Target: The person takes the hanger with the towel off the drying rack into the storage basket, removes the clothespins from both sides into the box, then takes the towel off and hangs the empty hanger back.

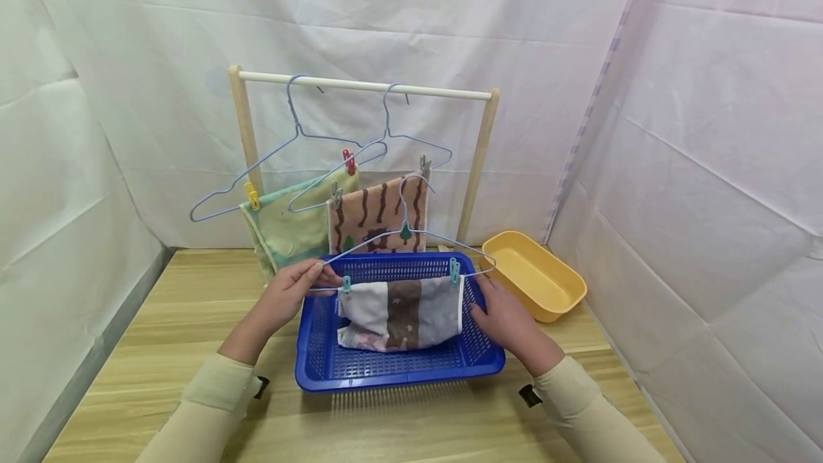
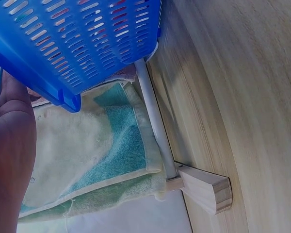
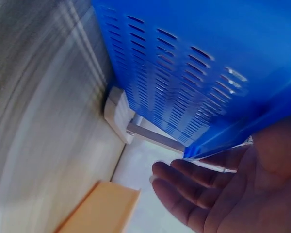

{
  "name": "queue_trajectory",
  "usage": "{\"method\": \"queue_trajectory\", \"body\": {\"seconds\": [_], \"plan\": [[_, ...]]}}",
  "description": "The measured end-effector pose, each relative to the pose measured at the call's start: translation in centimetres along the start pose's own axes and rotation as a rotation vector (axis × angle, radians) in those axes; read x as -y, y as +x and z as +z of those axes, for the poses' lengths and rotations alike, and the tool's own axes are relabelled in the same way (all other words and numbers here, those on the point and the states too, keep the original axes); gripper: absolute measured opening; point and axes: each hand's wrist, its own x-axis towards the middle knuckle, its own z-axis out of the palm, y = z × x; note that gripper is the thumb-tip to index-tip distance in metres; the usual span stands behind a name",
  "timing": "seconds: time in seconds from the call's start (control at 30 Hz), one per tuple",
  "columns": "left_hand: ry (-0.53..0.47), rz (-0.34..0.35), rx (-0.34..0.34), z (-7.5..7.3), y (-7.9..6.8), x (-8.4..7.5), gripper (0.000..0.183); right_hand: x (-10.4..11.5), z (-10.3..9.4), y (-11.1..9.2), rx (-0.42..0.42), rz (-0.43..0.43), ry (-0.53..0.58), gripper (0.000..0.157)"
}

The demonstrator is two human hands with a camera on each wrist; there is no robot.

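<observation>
Pale wood-grain surface (image 1: 463, 424): carries the items; clock positions read from the basket's centre, 12 being the far side.
Blue plastic basket (image 1: 398, 382), one: perforated, likely light and fairly stiff.
Banded cloth (image 1: 403, 314), one: grey-white with brown centre, hanging over the basket's opening; judged soft, limp, light, unbreakable, apt to swing. Contact with the basket floor cannot be told.
Teal pegs (image 1: 454, 274), two: at the cloth's upper corners, on the hanger's lower bar; probably the weak point if knocked.
Blue wire hanger (image 1: 406, 226), one: hook towards 12 o'clock; judged light, springy, smooth enough to turn between fingertips. Best hold: both ends outside the pegs, or the neck.
Left hand (image 1: 298, 290), between 9 and 10 o'clock: pinches the wire.
Right hand (image 1: 504, 313), 3 o'clock: thumb and fingers apart, beside the hanger's end; contact with the wire uncertain.
Yellow tray (image 1: 536, 274), 2 o'clock.
Brown towel (image 1: 379, 213), 12 o'clock; green towel (image 1: 298, 223), 11 o'clock: pegged to further hangers (image 1: 386, 133).
Wooden rack (image 1: 360, 83), 12 o'clock, behind: bears their hooks.
</observation>
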Motion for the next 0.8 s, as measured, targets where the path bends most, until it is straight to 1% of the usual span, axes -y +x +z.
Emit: {"method": "queue_trajectory", "body": {"seconds": [0.1,0.2,0.3,0.4,0.5,0.6,0.8], "plan": [[-0.005,0.001,0.005,0.1,0.0,-0.1,0.042,0.2,-0.4,0.0,-0.044,0.002,-0.023,0.059],[-0.011,0.002,0.008,0.1,0.0,-0.3,0.041,0.5,-0.9,0.0,-0.113,-0.010,-0.018,0.048],[-0.015,0.000,0.007,0.1,0.0,-0.4,0.041,0.9,-1.5,0.1,-0.181,-0.047,0.013,0.036],[-0.011,-0.001,0.006,0.1,0.0,-0.4,0.041,1.3,-2.1,0.3,-0.228,-0.119,0.034,0.030],[-0.010,0.001,0.002,0.1,0.0,-0.3,0.042,1.7,-2.6,0.8,-0.250,-0.189,0.038,0.032],[-0.011,-0.003,-0.004,0.1,0.0,-0.2,0.042,2.2,-3.0,1.4,-0.235,-0.233,0.027,0.039],[-0.002,-0.007,0.001,0.0,0.1,-0.2,0.042,2.9,-3.3,2.2,-0.145,-0.234,0.019,0.055]]}}
